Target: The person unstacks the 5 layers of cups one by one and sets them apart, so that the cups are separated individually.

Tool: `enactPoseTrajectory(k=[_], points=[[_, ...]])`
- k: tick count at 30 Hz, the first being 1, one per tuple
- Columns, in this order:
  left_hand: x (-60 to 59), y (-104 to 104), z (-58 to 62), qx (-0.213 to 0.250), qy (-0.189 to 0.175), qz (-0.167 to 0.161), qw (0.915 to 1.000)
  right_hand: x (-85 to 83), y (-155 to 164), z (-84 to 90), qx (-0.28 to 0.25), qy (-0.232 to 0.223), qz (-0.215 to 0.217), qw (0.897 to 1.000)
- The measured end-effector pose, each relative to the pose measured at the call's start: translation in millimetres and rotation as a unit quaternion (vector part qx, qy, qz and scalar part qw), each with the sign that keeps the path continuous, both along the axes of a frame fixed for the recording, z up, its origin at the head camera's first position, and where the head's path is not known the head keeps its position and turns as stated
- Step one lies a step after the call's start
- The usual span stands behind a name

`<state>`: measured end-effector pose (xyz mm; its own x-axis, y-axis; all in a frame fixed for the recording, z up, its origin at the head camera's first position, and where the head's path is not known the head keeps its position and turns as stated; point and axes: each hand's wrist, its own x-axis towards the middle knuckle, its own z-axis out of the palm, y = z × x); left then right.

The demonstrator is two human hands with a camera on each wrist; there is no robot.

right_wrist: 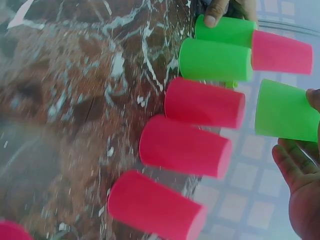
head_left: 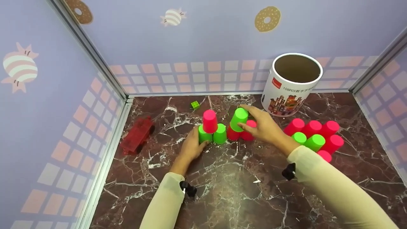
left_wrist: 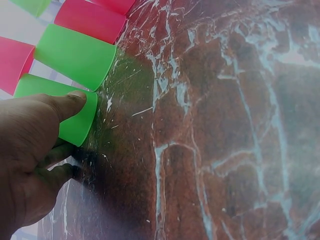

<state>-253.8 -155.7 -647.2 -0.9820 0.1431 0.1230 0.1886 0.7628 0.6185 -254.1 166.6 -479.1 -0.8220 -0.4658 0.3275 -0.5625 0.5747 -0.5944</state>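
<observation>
Upside-down plastic cups stand in a row on the marbled table. My left hand [head_left: 191,144] holds the green cup [head_left: 203,135] at the row's left end, its thumb along the near side in the left wrist view. Beside that cup is a second green cup [head_left: 220,135], and a red cup [head_left: 210,121] sits on top of the two. My right hand [head_left: 262,125] grips another green cup [head_left: 239,118] between thumb and fingers, raised above the red cups. In the right wrist view these are a red cup [right_wrist: 205,102], a middle red cup [right_wrist: 185,146] and a nearer red cup [right_wrist: 156,206].
More red cups [head_left: 330,128] and two green cups [head_left: 314,142] stand grouped at the right, beside my right forearm. Behind them is a white bucket [head_left: 286,95]. A red block-like object [head_left: 137,135] lies at left, and a small green cube [head_left: 195,104] near the back wall.
</observation>
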Motion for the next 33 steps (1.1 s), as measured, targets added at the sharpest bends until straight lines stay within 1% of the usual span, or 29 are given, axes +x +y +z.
enactPoseTrajectory(k=[2, 4, 7, 10, 14, 17, 20, 22, 27, 31, 33], points=[[-0.4, -1, -1.5, -0.001, -0.004, 0.000, 1.0000, 4.4, 13, 3.9, 0.001, -0.001, -0.006, 1.000], [-1.0, -2, -3.5, 0.001, -0.006, 0.001, 1.0000, 8.6, 27, 7.0, 0.000, 0.009, -0.011, 1.000], [-3.0, -3, -7.6, 0.004, 0.000, 0.001, 1.0000, 15.8, 50, 10.6, 0.004, 0.032, -0.023, 0.999], [-3.7, -2, -8.7, 0.004, 0.011, 0.002, 0.9999, 23.9, 76, 12.5, 0.012, 0.064, -0.041, 0.997], [-4.6, -2, -9.5, 0.001, 0.012, 0.000, 0.9999, 38.1, 110, 14.6, 0.017, 0.086, -0.071, 0.994], [-5.2, -2, -9.2, -0.003, 0.006, 0.000, 1.0000, 49.9, 133, 14.7, 0.009, 0.091, -0.090, 0.992], [-5.5, -2, -8.9, -0.007, 0.002, 0.000, 1.0000, 60.5, 155, 12.6, 0.006, 0.090, -0.106, 0.990], [-5.5, -2, -8.7, -0.007, 0.002, -0.002, 1.0000, 67.1, 169, 11.1, 0.015, 0.088, -0.122, 0.989], [-4.6, -3, -8.7, 0.001, 0.010, -0.007, 0.9999, 80.1, 203, 5.2, 0.022, 0.088, -0.153, 0.984], [-4.1, -2, -8.7, 0.005, 0.018, -0.006, 0.9998, 87.0, 229, -4.7, 0.004, 0.098, -0.172, 0.980], [-3.9, -2, -8.5, 0.009, 0.022, -0.006, 0.9997, 90.9, 241, -11.2, 0.003, 0.101, -0.189, 0.977]])
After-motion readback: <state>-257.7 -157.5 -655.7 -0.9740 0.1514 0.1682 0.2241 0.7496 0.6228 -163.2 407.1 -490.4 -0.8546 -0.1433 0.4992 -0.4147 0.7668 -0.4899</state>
